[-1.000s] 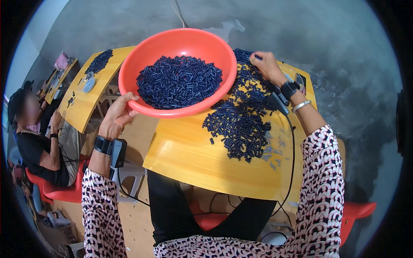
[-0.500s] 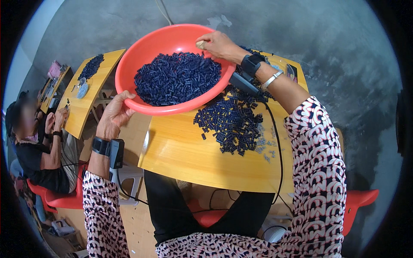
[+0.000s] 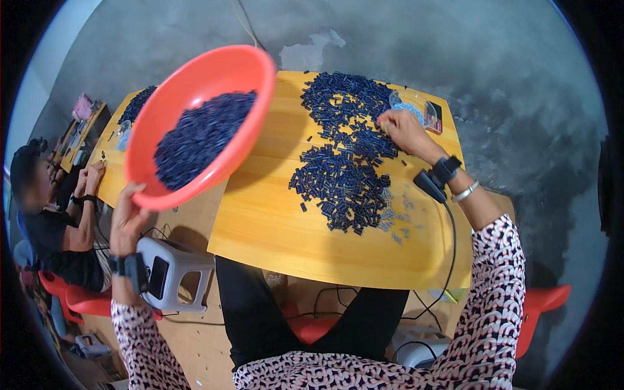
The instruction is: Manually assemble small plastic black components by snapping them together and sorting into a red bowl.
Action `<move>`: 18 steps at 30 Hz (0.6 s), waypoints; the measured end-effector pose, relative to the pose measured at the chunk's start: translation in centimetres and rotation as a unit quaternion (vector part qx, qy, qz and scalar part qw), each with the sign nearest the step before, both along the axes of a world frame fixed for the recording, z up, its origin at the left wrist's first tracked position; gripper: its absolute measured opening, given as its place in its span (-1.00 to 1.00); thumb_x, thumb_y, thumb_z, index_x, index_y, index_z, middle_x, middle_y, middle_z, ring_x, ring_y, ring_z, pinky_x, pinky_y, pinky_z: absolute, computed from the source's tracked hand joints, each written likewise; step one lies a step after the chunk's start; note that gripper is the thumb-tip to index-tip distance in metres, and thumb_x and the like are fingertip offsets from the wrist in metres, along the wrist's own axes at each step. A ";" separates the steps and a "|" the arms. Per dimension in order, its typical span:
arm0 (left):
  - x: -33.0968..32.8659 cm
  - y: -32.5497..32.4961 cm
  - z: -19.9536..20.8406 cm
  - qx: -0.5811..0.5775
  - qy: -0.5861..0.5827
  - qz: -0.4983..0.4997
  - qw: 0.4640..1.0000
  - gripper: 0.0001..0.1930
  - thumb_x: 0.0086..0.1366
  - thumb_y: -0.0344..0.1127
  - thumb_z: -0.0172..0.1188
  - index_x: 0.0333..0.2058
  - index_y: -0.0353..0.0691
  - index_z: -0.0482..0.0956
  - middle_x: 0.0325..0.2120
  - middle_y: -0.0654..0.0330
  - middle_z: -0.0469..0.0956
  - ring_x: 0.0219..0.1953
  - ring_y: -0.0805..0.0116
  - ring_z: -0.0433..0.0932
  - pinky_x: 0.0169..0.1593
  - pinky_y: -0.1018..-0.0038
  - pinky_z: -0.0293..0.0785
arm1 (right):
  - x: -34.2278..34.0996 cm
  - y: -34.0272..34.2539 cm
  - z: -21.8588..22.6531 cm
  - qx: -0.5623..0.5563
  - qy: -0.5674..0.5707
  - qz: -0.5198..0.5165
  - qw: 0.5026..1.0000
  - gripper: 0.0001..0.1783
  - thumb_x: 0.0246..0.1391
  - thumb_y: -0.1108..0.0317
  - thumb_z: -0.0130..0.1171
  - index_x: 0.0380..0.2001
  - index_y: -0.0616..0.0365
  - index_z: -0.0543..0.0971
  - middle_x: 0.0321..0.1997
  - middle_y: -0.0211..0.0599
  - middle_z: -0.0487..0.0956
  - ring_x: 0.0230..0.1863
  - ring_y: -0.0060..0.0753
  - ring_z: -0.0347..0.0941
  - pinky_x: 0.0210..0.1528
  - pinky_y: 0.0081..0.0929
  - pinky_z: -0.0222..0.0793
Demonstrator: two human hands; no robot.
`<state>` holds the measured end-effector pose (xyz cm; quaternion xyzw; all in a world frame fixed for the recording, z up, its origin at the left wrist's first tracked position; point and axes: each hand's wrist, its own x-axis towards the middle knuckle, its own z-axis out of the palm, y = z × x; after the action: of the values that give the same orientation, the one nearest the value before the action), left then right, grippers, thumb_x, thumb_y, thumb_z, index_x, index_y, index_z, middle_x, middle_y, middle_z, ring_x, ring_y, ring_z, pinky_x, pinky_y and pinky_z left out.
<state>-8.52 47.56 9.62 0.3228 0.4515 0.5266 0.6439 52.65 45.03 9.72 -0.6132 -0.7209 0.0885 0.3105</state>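
A red plastic basin (image 3: 253, 123), tilted, hangs off the left side of the yellow table (image 3: 273, 240). Inside lies a heap of small dark-blue tube-shaped pieces (image 3: 201, 140). My left hand (image 3: 127, 218) is closed on the basin's near left rim. More loose dark pieces (image 3: 341, 188) are spread over the table in a long pile. Above the pile's right side is my right hand (image 3: 409, 133), its fingers curled together; whatever they hold, if anything, is hidden. Small clear bits (image 3: 393, 218) lie beside the pile's near right edge.
A clear container of pale-blue bits (image 3: 413, 110) and a dark-and-red box (image 3: 433, 118) stand at the far right. A grey stool (image 3: 185, 273) with a phone-like black device is at lower left. Another person (image 3: 65, 221) works at a table leftward. A cable (image 3: 453, 253) hangs from my right wrist.
My left hand has swung the basin left and down, off the table, tilting it more. My right hand has left the basin rim and moved right and down over the pile.
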 end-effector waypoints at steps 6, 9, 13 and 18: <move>-8.5 -17.8 4.2 0.233 0.508 0.045 0.828 -0.42 0.07 -0.24 0.26 0.05 -0.23 0.26 0.06 0.17 0.20 0.11 0.28 0.24 0.13 0.41 0.22 | 5.0 -6.3 -1.0 -0.086 -0.039 -0.080 0.992 -0.80 -0.05 0.50 -0.03 -0.38 0.41 0.52 -0.55 0.07 0.52 -0.46 -0.15 0.51 -0.38 -0.35 0.36; -12.4 -24.4 3.1 0.201 0.588 0.105 0.776 -0.45 0.15 -0.25 0.15 0.09 -0.29 0.23 0.10 0.12 0.19 0.21 0.27 0.13 0.26 0.34 0.01 | 8.9 -7.8 -3.2 -0.118 -0.041 -0.111 0.986 -0.75 -0.07 0.52 0.06 -0.28 0.43 0.50 -0.43 -0.12 0.57 -0.36 -0.41 0.48 -0.28 -0.48 0.37; -13.2 -26.6 2.9 0.198 0.574 0.107 0.787 -0.45 0.16 -0.25 0.14 0.10 -0.29 0.22 0.11 0.11 0.19 0.21 0.28 0.13 0.26 0.34 0.01 | 9.9 -8.6 -3.4 -0.152 -0.022 -0.143 0.978 -0.68 -0.09 0.47 0.14 -0.23 0.44 0.50 -0.40 -0.09 0.57 -0.34 -0.41 0.49 -0.28 -0.47 0.37; -13.5 -28.4 4.8 0.206 0.553 0.111 0.800 -0.45 0.17 -0.25 0.13 0.10 -0.30 0.21 0.11 0.11 0.18 0.21 0.28 0.13 0.26 0.35 0.01 | 12.0 -8.0 -6.3 -0.082 -0.005 -0.160 0.984 -0.48 -0.17 0.35 0.28 -0.12 0.45 0.46 -0.23 0.11 0.54 -0.17 -0.12 0.50 -0.15 -0.38 0.39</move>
<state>-21.99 19.18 14.39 0.6320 0.6444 0.4069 0.1405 64.66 37.01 3.40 -0.7445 -0.6054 0.0938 0.2653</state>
